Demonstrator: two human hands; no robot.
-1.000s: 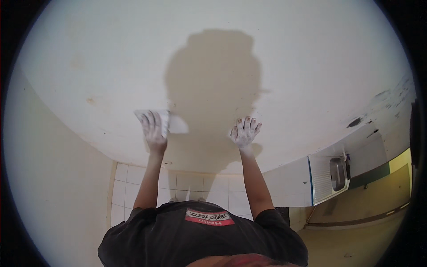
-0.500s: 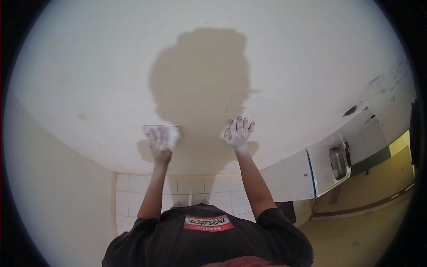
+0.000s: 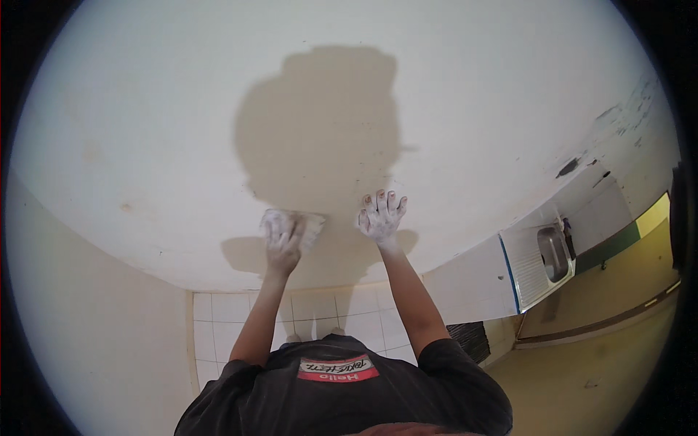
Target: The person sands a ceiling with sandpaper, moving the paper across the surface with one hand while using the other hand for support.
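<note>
My left hand (image 3: 283, 243), coated in white dust, presses a pale sheet (image 3: 313, 227) that looks like sandpaper against the white wall (image 3: 465, 145). Part of the sheet sticks out to the right of my fingers; the rest is hidden under them. My right hand (image 3: 379, 220), just as dusty, lies with spread fingers on the wall and holds nothing. A broad shadow (image 3: 320, 123) of my head falls on the wall above both hands.
White floor tiles (image 3: 225, 309) lie below, between the wall and my body. To the right stands a steel sink (image 3: 555, 254) with a ribbed drainboard (image 3: 522, 265). Dark patches (image 3: 568, 168) mark the wall above it. A side wall (image 3: 102, 261) rises at the left.
My left hand has moved right with the sheet, closer to my right hand, and the sheet has tilted. My right hand keeps its spread pose on the wall. The view has shifted slightly.
</note>
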